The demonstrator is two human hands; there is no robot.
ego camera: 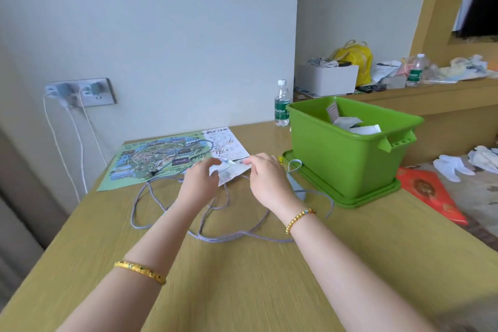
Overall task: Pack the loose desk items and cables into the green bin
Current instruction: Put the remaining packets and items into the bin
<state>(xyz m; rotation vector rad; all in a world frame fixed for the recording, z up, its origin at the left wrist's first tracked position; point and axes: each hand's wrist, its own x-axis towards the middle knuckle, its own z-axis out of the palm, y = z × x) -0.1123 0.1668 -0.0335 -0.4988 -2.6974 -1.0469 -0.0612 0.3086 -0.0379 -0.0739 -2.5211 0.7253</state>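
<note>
head view: both hands are pinching a paper slip [229, 174], left hand [199, 183] and right hand [266, 178]. a cable [215, 237] is lying beneath on the desk [242, 277].

one green bin [347, 159], two bottles [282, 105], one map [161, 159]

The surface [242, 277] looks like matt, pale wood-grain laminate. On its far right, the green bin [339, 153] is smooth, slightly glossy plastic. The map sheet [161, 159] is printed paper with a faint sheen, and the grey cable [231, 237] looks braided and matt.
</note>
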